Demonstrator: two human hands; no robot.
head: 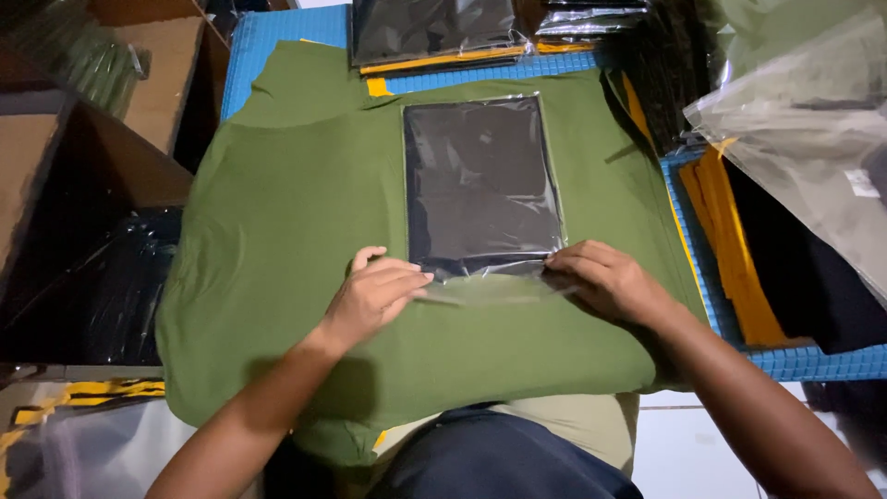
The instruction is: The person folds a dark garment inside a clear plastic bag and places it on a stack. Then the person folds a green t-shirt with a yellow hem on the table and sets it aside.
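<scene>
Soft matte green shirt (296, 240) spread flat over a blue gridded mat (249, 46), glossy rectangular clear bag (482, 180) with dark contents lying on the shirt's middle, left hand (374, 296) and right hand (605, 277) fingers pinching the bag's crinkled open flap, more bagged garments (434, 28) stacked at the mat's far edge, wooden shelf (157, 74) left.

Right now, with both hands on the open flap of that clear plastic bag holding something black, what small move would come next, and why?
Probably fold the loose clear flap over and press it flat. The left hand and right hand each pinch one end of it, and it lies open and wrinkled below the clear plastic bag with black contents, which rests flat on the spread green cloth.
</scene>
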